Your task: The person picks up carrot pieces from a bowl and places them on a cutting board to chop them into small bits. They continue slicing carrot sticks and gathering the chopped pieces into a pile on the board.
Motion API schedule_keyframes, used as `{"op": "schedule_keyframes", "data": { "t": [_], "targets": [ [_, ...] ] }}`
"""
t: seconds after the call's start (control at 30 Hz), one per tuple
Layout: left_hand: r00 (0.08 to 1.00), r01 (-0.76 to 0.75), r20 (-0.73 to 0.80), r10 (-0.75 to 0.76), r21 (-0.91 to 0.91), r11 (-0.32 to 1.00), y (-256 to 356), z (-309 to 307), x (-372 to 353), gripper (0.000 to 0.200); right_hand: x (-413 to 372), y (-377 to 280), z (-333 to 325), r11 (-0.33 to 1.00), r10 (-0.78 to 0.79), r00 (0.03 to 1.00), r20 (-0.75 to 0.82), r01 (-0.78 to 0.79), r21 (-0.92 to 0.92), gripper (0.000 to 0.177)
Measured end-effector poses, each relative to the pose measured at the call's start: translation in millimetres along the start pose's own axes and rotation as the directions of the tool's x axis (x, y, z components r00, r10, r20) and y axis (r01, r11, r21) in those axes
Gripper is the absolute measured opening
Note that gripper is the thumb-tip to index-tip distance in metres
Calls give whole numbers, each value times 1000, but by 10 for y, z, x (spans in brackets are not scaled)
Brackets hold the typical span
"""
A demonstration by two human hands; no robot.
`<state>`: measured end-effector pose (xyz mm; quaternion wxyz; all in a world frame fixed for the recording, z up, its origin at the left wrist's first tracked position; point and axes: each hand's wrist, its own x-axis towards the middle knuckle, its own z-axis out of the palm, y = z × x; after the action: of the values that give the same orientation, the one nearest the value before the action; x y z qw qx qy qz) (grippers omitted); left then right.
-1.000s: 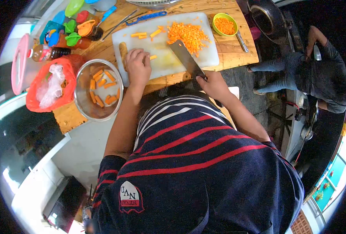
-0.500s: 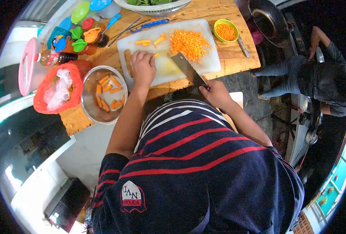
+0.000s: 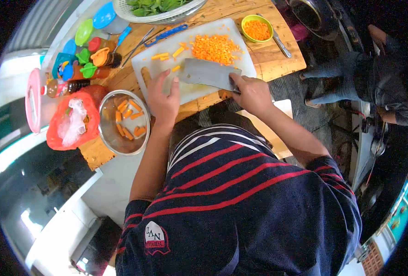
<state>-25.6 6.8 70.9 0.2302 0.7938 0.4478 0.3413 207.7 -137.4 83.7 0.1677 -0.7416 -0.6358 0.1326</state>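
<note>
My right hand [image 3: 253,94] grips a cleaver [image 3: 207,73] by its handle, the broad blade lying flat-side up across the white cutting board [image 3: 213,28]. Left of the blade, my left hand [image 3: 165,97] is open over the board's near left part, thumb apart from the fingers and nothing visible in it. A pile of diced carrot [image 3: 215,49] lies just beyond the blade. Several carrot sticks [image 3: 160,56] rest at the board's left, and a small carrot piece [image 3: 176,68] lies between my left fingertips and the blade.
A steel bowl [image 3: 106,112] with carrot chunks stands at left, beside a red plastic bag [image 3: 57,133] and bottles. A green bowl [image 3: 259,40] of diced carrot and a knife [image 3: 282,45] are at right. A leaf-filled basket [image 3: 160,19] stands behind. Another person [image 3: 351,85] is at far right.
The cleaver has swung from slanting toward me to lying across the board, its blade now at the pile's near side. My left hand has opened and drawn back from the carrot piece.
</note>
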Motion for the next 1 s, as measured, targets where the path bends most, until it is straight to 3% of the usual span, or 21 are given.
{"op": "schedule_keyframes", "data": {
  "t": [0.03,0.1,0.2,0.3,0.4,0.53,0.6,0.73,0.83,0.93,1.0],
  "targets": [
    [1000,-7,12,7,-6,1000,91,14,70,35,-9,-6,2,1000,-24,999,-25,24,-5,46],
    [954,-253,183,238,64,965,261,118,251,45,-35,-7,-11,999,-46,998,-50,45,-24,48],
    [912,-356,266,313,134,925,387,389,444,55,-40,-50,1,998,-54,997,-52,53,-14,56],
    [879,-413,354,319,235,880,410,587,595,62,-34,-68,-46,994,-105,993,-44,104,-20,54],
    [895,-423,311,319,368,828,229,720,789,66,-17,-63,-8,995,-87,996,-20,86,-46,53],
    [900,-369,322,295,202,907,215,756,839,69,20,-40,7,992,-124,991,-42,123,-24,50],
    [827,-462,459,323,229,857,297,731,772,69,64,-42,32,990,-140,989,-42,139,-8,49],
    [859,-429,427,283,297,853,334,786,845,72,131,9,57,984,-179,982,-51,180,4,48],
    [786,-484,514,342,169,859,410,802,811,71,152,-26,34,979,-201,978,-46,203,29,45],
    [823,-499,450,346,281,820,332,909,938,65,147,-22,40,975,-214,975,-51,216,48,42],
    [881,-448,280,381,238,862,236,851,1100,63,88,17,40,975,-213,975,-61,216,48,43]
  ]
}}
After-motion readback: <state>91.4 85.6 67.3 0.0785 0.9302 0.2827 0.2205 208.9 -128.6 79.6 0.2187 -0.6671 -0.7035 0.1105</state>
